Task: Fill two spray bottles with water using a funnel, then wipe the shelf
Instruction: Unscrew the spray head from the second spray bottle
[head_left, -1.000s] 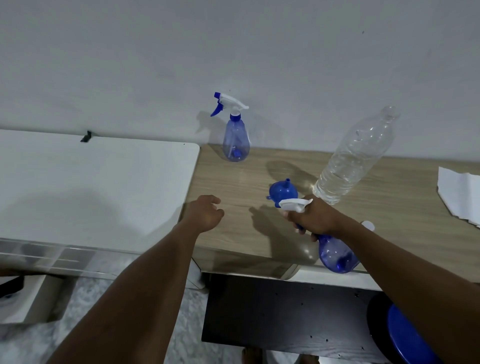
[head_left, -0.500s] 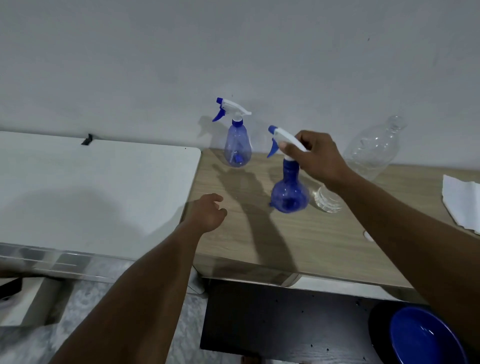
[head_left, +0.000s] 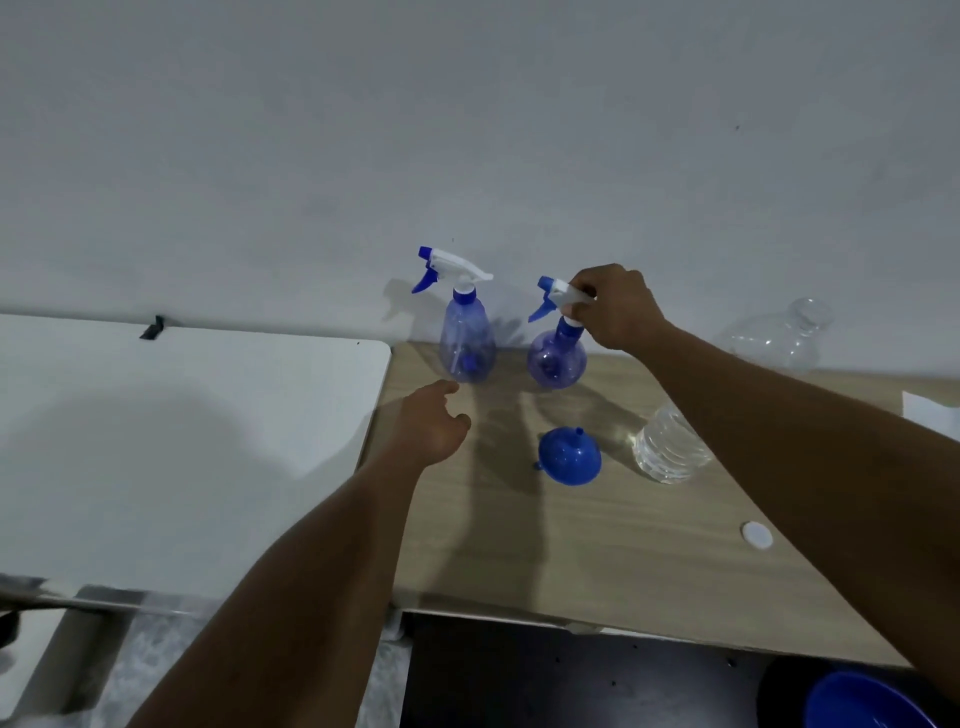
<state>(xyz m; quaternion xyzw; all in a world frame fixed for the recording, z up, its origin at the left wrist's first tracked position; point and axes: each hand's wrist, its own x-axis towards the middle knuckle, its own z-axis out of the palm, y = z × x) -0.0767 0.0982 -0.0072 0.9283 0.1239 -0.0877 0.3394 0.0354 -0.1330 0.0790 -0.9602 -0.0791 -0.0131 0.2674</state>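
Two blue spray bottles stand at the back of the wooden shelf (head_left: 597, 561), near the wall. The left spray bottle (head_left: 466, 343) stands alone. My right hand (head_left: 615, 306) grips the white trigger head of the right spray bottle (head_left: 555, 361), which rests on or just above the wood. A blue funnel (head_left: 570, 457) lies mouth-down in front of them. My left hand (head_left: 434, 423) hovers over the shelf's left edge, fingers loosely curled, holding nothing. A clear water bottle (head_left: 670, 447) leans behind my right forearm.
A white table (head_left: 171, 441) adjoins the shelf on the left. A white bottle cap (head_left: 757, 534) lies on the wood near the right arm. White paper (head_left: 930, 410) shows at the right edge. A blue basin (head_left: 862, 701) sits below at bottom right.
My right hand carried the second spray bottle from the shelf's front edge to the back, beside the first one. My left hand moved slightly forward. The funnel is now uncovered.
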